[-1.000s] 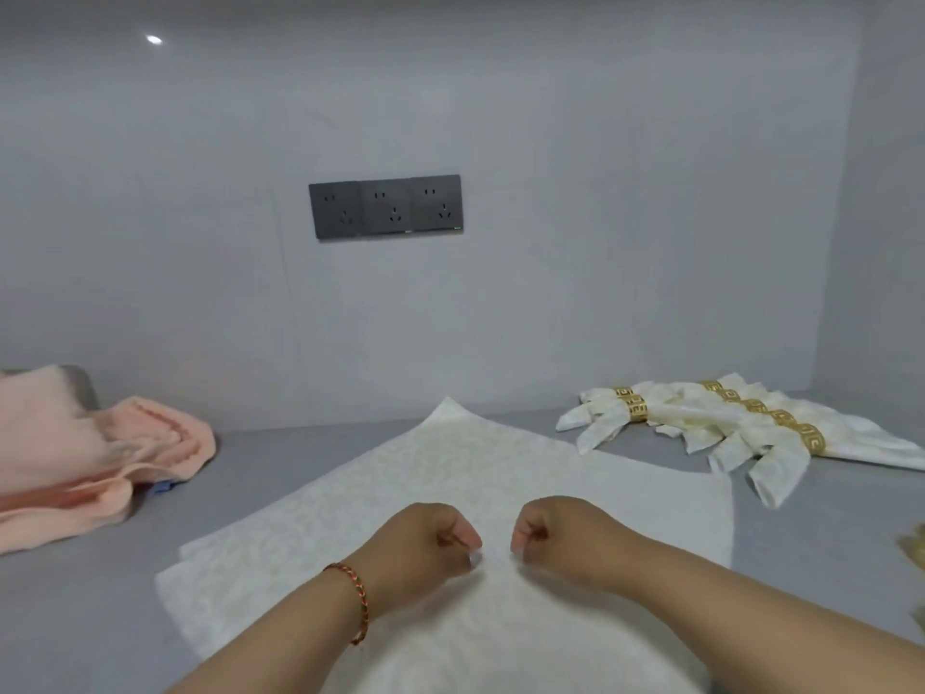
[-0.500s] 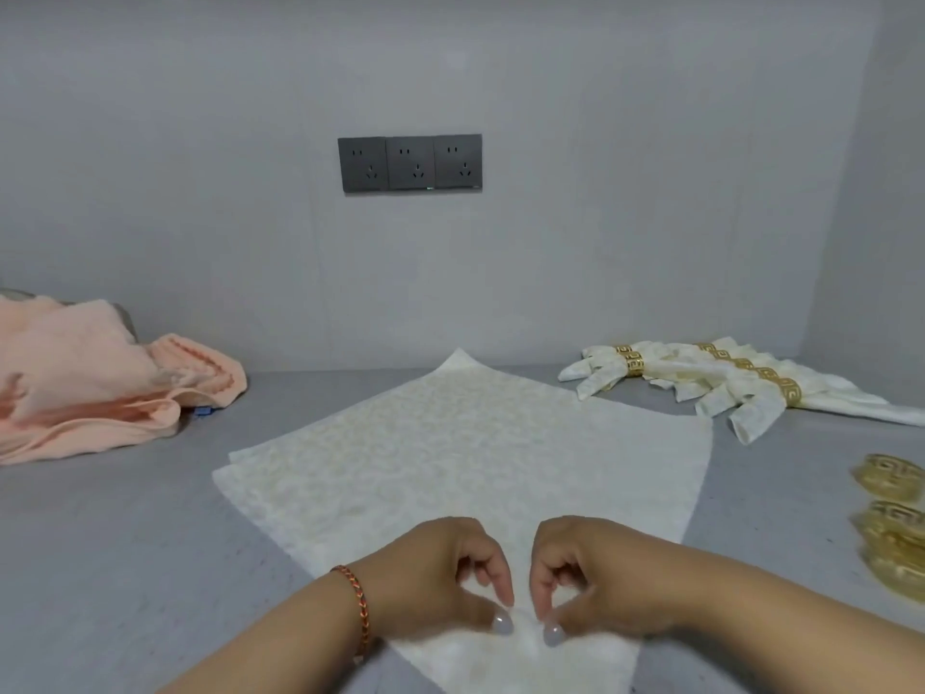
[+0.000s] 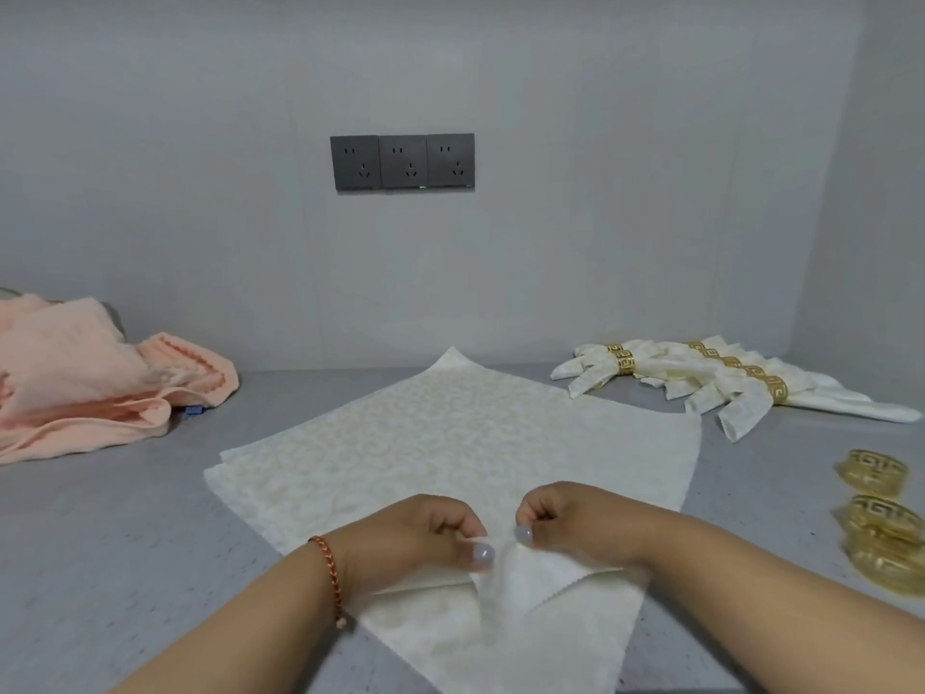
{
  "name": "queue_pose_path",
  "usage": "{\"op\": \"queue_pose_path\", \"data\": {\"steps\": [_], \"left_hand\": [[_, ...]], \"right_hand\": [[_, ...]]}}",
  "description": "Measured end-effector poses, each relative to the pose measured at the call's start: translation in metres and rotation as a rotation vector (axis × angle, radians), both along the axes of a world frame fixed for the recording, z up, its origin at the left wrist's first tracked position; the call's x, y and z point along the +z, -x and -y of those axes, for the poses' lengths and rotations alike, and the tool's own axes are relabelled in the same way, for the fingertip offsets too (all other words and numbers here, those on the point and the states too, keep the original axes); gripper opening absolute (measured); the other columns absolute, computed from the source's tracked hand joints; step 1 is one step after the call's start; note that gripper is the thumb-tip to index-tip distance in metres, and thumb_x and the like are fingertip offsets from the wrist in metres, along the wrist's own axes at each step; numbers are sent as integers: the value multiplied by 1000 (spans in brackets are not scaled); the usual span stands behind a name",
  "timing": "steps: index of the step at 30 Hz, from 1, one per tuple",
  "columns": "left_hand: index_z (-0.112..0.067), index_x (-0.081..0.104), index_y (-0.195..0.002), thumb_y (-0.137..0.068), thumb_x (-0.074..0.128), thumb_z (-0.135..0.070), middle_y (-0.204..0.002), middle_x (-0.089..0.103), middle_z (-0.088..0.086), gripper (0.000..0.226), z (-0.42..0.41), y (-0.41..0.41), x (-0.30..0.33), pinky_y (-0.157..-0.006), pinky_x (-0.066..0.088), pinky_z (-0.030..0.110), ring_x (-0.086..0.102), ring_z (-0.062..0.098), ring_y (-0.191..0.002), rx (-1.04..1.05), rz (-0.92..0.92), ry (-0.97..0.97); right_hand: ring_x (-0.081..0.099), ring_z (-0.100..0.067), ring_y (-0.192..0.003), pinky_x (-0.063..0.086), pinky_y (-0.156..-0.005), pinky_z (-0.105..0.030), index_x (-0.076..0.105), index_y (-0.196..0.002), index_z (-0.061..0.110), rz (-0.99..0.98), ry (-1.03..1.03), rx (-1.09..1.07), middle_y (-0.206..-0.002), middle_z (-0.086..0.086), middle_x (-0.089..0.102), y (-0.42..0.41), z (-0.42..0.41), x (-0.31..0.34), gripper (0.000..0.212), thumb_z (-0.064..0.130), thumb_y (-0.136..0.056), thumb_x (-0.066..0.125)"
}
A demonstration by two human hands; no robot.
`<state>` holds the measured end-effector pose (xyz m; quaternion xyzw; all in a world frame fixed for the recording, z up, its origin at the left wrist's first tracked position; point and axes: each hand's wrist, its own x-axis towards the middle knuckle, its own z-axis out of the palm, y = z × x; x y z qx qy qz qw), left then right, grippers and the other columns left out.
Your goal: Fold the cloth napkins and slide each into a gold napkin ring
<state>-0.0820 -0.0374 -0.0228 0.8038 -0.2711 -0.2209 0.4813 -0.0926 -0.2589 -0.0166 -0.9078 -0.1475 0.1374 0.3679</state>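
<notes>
A cream patterned cloth napkin [image 3: 450, 443] lies spread flat on the grey counter, one corner pointing at the wall. Its near corner is lifted off the stack beneath. My left hand [image 3: 425, 535] and my right hand [image 3: 565, 523] pinch that raised corner side by side, fingers curled, thumbs on top. At least one more napkin lies under it, its edge showing at the left. Several folded napkins in gold rings [image 3: 701, 378] lie at the back right. Loose gold napkin rings [image 3: 876, 513] sit at the right edge.
A peach towel [image 3: 90, 383] is heaped at the back left against the wall. A dark triple wall socket [image 3: 402, 161] is mounted above the counter. Bare grey counter [image 3: 125, 518] shows to the left of the napkin.
Both hands drew back from the napkin's middle to its near corner, pinched it and lifted it slightly. The camera view tilted and shifted.
</notes>
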Motion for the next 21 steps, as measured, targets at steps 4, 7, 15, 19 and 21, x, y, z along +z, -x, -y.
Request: {"op": "queue_pose_path", "data": {"steps": [4,7,15,19,21], "left_hand": [[-23,65,-64,-69,74,-36,-67,56,-3,17,1,-13,-7,-65,36,25,47,12,-65,171,97,-10],[-21,63,-64,-74,70,-41,-69,52,2,23,2,-17,-9,-67,34,28,44,15,-67,222,60,43],[-14,74,-82,-77,56,-72,-78,68,2,61,-4,-11,-7,-73,44,21,60,11,-75,211,-93,245],[-21,71,-90,-55,75,-65,-78,63,-6,57,-20,-5,-4,-71,42,19,58,5,-73,165,112,148],[-19,65,-76,-69,73,-48,-67,55,-9,31,-24,-4,-7,-62,36,20,49,2,-62,235,298,57]], "right_hand": [[50,-3,-72,37,-71,-20,61,-82,26,59,-147,-60,-75,15,57,-1,3,1,25,51,-79,67],[56,0,-96,42,-84,-15,56,-112,38,118,-117,70,-103,19,59,7,16,4,60,44,-57,79],[53,-1,-63,37,-62,-21,55,-63,32,479,-80,-98,-68,12,59,2,20,-9,35,17,-94,54],[31,-3,-45,22,-50,-20,31,-55,20,417,-139,-231,-46,12,33,-7,16,-12,48,31,-98,51],[28,-4,-42,22,-48,-20,28,-54,19,392,-161,-272,-41,12,28,-8,14,-12,51,30,-97,53]]}}
